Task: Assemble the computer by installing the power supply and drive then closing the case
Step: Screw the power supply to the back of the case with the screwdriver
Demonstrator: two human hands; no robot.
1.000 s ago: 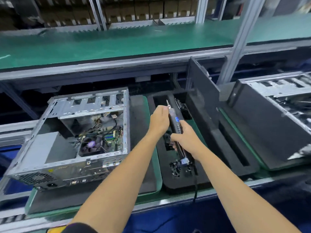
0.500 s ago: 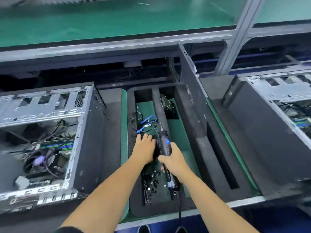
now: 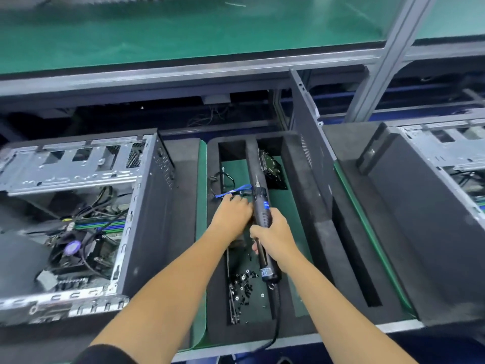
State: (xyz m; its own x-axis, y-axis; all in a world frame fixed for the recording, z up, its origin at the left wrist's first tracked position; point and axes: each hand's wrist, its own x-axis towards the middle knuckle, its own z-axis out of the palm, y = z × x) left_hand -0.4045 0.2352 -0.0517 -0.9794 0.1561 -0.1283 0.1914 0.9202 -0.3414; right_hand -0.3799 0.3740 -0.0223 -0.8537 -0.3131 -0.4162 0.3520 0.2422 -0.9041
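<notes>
A green-matted shelf (image 3: 183, 35) runs across the top on an aluminium frame, with one slanted post (image 3: 380, 61) rising at the right. Below it a black foam tray (image 3: 309, 206) sits in the middle, split into long slots; a dark side panel (image 3: 309, 143) stands on edge along its right flank, and a second case (image 3: 441, 179) is cut off by the right border. Both forearms cross the tray and cover much of its left slot, where loose black screws (image 3: 244, 285) lie scattered near the front and a blue cable (image 3: 232, 191) with thin black wires lies farther back. The right hand (image 3: 273, 236) is wrapped around a dark electric screwdriver (image 3: 262, 214), bit pointing away, its cord trailing off toward the near edge. The left hand (image 3: 232, 214) reaches palm-down into the slot by the cable; its fingertips are hidden, so whether it pinches anything cannot be told. In the next slot a dark boxy part (image 3: 270, 166), perhaps the drive, leans against the foam, too blurred to be sure. The open computer case (image 3: 147, 206) lies left of the tray, side panel off, showing a silver drive cage, tangled cables, memory sticks and a round cooler fan; its left part is cropped and smeared.
</notes>
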